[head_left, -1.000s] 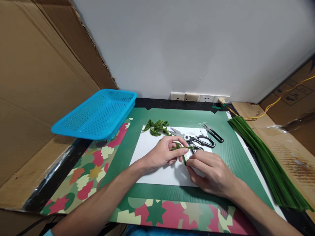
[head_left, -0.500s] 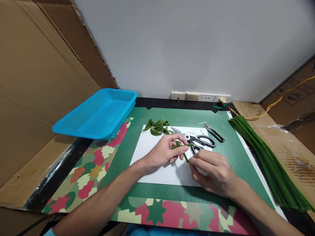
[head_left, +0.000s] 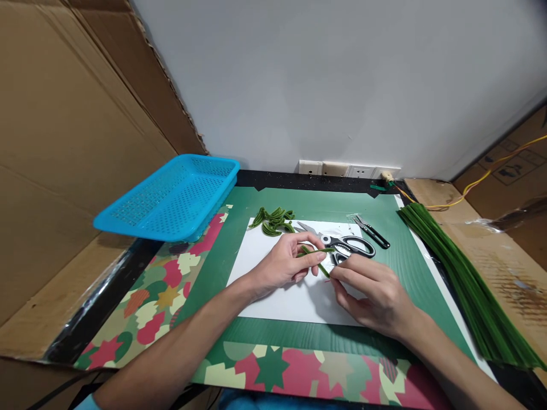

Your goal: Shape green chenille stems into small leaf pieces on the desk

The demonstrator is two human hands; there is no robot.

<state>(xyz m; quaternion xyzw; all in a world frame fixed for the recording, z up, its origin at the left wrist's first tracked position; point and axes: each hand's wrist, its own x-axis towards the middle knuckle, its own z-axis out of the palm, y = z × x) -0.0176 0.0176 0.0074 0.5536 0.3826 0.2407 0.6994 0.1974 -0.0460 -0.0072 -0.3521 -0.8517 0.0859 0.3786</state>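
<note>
My left hand (head_left: 287,263) pinches a bent green pipe cleaner (head_left: 317,254) between thumb and fingers, above the white sheet (head_left: 273,290). My right hand (head_left: 374,291) grips the lower end of the same pipe cleaner with its fingertips. Both hands meet over the middle of the sheet, just in front of the black-handled scissors (head_left: 344,243).
A pile of bent green pieces (head_left: 273,219) lies at the sheet's far edge. Small black snips (head_left: 371,230) lie beside the scissors. A bundle of long green pipe cleaners (head_left: 461,279) runs along the right. A blue basket (head_left: 171,199) sits at the left on cardboard. Wall sockets (head_left: 346,169) behind.
My right hand has shifted slightly up and toward the left hand along the pipe cleaner, whose lower leg now looks shorter. The left hand has barely moved.
</note>
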